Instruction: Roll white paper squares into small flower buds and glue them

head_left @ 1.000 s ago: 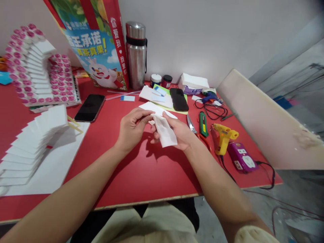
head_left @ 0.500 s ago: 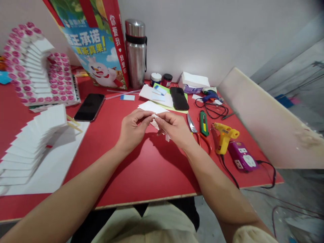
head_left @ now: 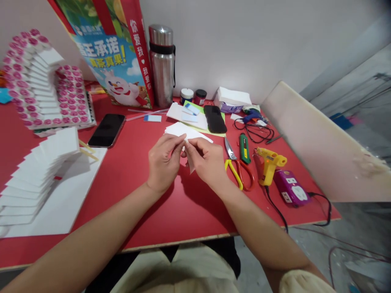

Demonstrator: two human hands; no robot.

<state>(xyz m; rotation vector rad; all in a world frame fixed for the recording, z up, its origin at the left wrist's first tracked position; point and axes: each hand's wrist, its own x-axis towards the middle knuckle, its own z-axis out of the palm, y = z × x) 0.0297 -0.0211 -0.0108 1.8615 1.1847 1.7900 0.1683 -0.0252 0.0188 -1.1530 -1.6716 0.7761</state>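
Note:
My left hand (head_left: 165, 160) and my right hand (head_left: 207, 160) meet above the middle of the red table, thumbs and forefingers pinched together. Between them is a small piece of white paper (head_left: 191, 163), mostly hidden by the fingers, its lower end hanging below my right hand. Just beyond the fingertips lie white paper sheets (head_left: 183, 131). To the right of my right hand are scissors (head_left: 238, 165) with one yellow and one red handle, and a green utility knife (head_left: 244, 148).
A yellow glue gun (head_left: 270, 162) stands beside a purple power strip (head_left: 291, 188) at right. Two phones, one at left (head_left: 106, 130), lie on the red table (head_left: 180, 219). A fanned white card staircase (head_left: 42, 175) stands at left. Behind are a steel flask (head_left: 163, 67) and a printed bag (head_left: 114, 61).
My right hand has shifted slightly and its fingers are curled more. Less of the white paper shows between my hands. The scissors' yellow handle has come into sight.

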